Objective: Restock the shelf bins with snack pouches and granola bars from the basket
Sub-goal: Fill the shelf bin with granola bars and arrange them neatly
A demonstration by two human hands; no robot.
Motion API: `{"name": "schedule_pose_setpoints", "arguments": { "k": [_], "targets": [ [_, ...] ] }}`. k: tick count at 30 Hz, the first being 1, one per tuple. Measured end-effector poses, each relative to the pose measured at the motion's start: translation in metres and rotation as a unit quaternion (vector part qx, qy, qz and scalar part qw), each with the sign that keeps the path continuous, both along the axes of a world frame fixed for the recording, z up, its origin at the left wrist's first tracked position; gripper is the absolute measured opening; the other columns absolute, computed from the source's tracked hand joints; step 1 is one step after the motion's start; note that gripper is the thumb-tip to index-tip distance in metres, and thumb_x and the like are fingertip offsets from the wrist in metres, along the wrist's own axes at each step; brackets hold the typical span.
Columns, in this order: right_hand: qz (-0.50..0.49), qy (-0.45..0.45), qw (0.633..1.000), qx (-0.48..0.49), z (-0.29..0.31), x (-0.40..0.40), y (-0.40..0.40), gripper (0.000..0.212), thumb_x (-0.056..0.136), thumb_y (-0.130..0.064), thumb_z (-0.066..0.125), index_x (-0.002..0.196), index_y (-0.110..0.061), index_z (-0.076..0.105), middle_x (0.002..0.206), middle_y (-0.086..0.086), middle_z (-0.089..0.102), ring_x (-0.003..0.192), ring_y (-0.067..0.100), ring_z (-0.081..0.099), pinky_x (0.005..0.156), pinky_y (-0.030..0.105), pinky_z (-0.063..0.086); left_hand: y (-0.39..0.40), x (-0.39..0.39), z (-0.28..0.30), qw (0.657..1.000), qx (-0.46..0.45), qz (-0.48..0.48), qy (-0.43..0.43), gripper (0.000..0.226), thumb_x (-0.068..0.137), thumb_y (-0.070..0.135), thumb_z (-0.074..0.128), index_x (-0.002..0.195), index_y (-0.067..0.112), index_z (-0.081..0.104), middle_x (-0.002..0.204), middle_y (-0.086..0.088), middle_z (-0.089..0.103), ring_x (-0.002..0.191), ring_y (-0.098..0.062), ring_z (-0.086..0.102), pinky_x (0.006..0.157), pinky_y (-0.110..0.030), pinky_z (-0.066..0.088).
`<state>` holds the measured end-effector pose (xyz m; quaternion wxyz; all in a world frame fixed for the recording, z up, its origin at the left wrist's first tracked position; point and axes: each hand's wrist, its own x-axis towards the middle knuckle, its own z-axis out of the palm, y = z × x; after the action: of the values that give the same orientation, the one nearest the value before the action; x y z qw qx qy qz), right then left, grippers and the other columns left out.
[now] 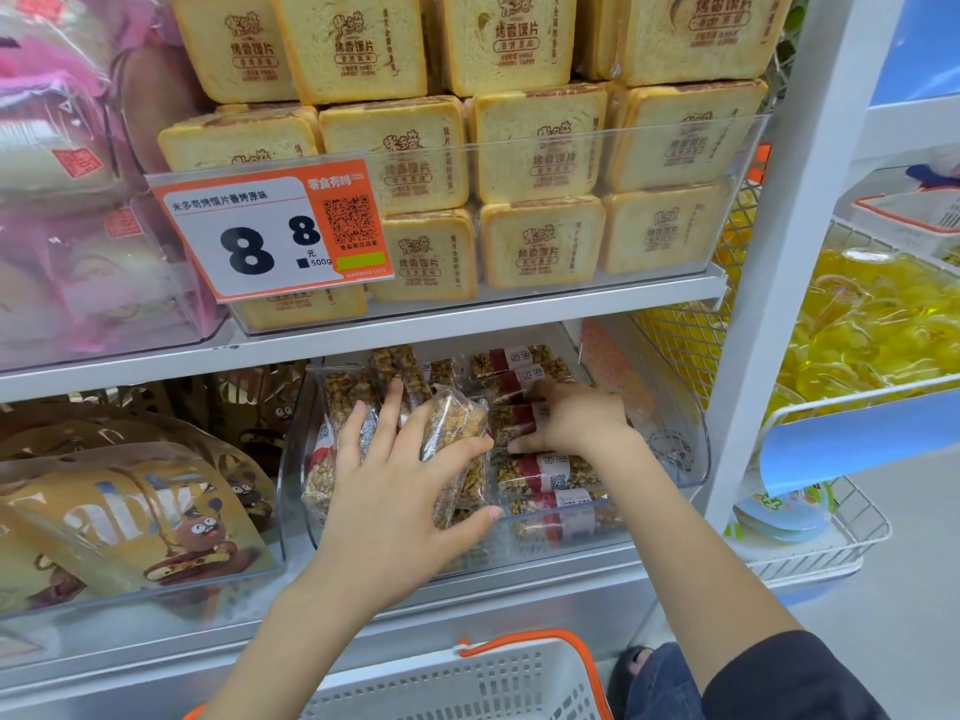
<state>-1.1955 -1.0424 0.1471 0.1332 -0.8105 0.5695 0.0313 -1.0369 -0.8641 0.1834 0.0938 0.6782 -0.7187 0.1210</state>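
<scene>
Granola-bar step: left hand [395,475] pinches a wrapped granola bar [457,449] between thumb and fingers inside the clear shelf bin [685,439]; right hand [576,420], fingers flat, steadies the stacked bars [545,475]. Next, I judge, lay it flat

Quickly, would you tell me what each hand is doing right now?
Left hand: grips a granola bar over the clear bin.
Right hand: fingers straight, pressing on the stacked bars, holding nothing.
</scene>
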Motion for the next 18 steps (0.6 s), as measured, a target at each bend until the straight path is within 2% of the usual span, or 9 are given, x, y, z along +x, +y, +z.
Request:
{"name": "schedule_pose_setpoints", "arguments": {
  "k": [3, 5, 7, 9, 11, 14, 16, 18],
  "targets": [
    [0.001, -0.032, 0.999, -0.029, 0.007, -0.013, 0.0, 0.066, 0.069, -0.053, 0.075, 0.126, -0.035, 0.047, 0.129, -0.002, 0.057, 0.112, 0.026, 0.058, 0.086, 0.036, 0.051, -0.001, 0.0, 0.0, 1.0, -0.001, 0.0, -0.005, 0.052, 0.078, 0.074, 0.035, 0.122, 0.051, 0.05, 0.136, -0.011, 0.052, 0.139, -0.036, 0.028, 0.111, -0.053, 0.012],
    [0.017, -0.023, 0.998, -0.063, 0.006, -0.013, 0.003, 0.057, 0.077, -0.038, 0.074, 0.126, -0.032, 0.047, 0.125, 0.003, 0.059, 0.109, 0.029, 0.058, 0.082, 0.036, 0.052, -0.001, 0.0, -0.001, 1.0, -0.003, 0.0, -0.004, 0.052, 0.078, 0.074, 0.036, 0.122, 0.05, 0.051, 0.135, -0.011, 0.053, 0.139, -0.036, 0.028, 0.11, -0.054, 0.014],
    [0.024, -0.032, 0.996, -0.082, 0.002, -0.008, 0.005, 0.054, 0.079, -0.031, 0.073, 0.126, -0.029, 0.045, 0.12, 0.006, 0.06, 0.104, 0.03, 0.058, 0.077, 0.036, 0.054, 0.0, 0.0, -0.001, 1.0, -0.003, 0.0, -0.004, 0.052, 0.078, 0.074, 0.036, 0.122, 0.05, 0.051, 0.135, -0.011, 0.053, 0.139, -0.036, 0.028, 0.11, -0.054, 0.016],
    [0.017, -0.058, 0.996, -0.064, 0.001, -0.004, 0.005, 0.061, 0.078, -0.028, 0.074, 0.129, -0.027, 0.041, 0.127, 0.008, 0.054, 0.106, 0.032, 0.057, 0.079, 0.039, 0.054, 0.0, 0.0, -0.001, 1.0, -0.005, 0.002, -0.003, 0.052, 0.078, 0.074, 0.036, 0.121, 0.05, 0.052, 0.136, -0.01, 0.053, 0.139, -0.036, 0.028, 0.109, -0.055, 0.016],
    [-0.012, -0.091, 0.995, -0.028, 0.004, -0.004, 0.003, 0.08, 0.073, -0.028, 0.079, 0.137, -0.027, 0.03, 0.144, 0.011, 0.035, 0.115, 0.036, 0.053, 0.085, 0.044, 0.054, -0.001, 0.0, -0.002, 1.0, -0.005, 0.002, -0.004, 0.052, 0.078, 0.075, 0.036, 0.121, 0.05, 0.052, 0.136, -0.011, 0.053, 0.139, -0.036, 0.028, 0.11, -0.054, 0.016],
    [-0.059, -0.129, 0.99, 0.008, 0.007, -0.012, -0.001, 0.111, 0.066, -0.042, 0.083, 0.148, -0.028, 0.009, 0.156, 0.015, 0.006, 0.133, 0.041, 0.035, 0.098, 0.049, 0.046, -0.001, 0.0, -0.003, 1.0, -0.007, 0.002, -0.005, 0.053, 0.077, 0.075, 0.036, 0.121, 0.051, 0.051, 0.136, -0.011, 0.053, 0.139, -0.035, 0.028, 0.11, -0.054, 0.015],
    [-0.062, -0.134, 0.989, 0.033, 0.007, -0.014, -0.002, 0.112, 0.07, -0.053, 0.077, 0.152, -0.028, 0.004, 0.159, 0.012, 0.002, 0.141, 0.036, 0.025, 0.107, 0.047, 0.038, -0.001, 0.001, -0.003, 1.0, -0.007, 0.001, -0.005, 0.052, 0.077, 0.075, 0.037, 0.122, 0.051, 0.051, 0.136, -0.011, 0.053, 0.139, -0.035, 0.029, 0.11, -0.054, 0.015],
    [-0.028, -0.113, 0.991, 0.068, 0.006, -0.012, 0.0, 0.106, 0.075, -0.06, 0.068, 0.153, -0.028, 0.004, 0.16, 0.009, 0.006, 0.144, 0.031, 0.021, 0.111, 0.042, 0.03, -0.001, 0.001, -0.003, 1.0, -0.007, 0.0, -0.008, 0.052, 0.077, 0.075, 0.037, 0.122, 0.051, 0.052, 0.136, -0.011, 0.053, 0.139, -0.036, 0.029, 0.11, -0.054, 0.015]
  ]
}}
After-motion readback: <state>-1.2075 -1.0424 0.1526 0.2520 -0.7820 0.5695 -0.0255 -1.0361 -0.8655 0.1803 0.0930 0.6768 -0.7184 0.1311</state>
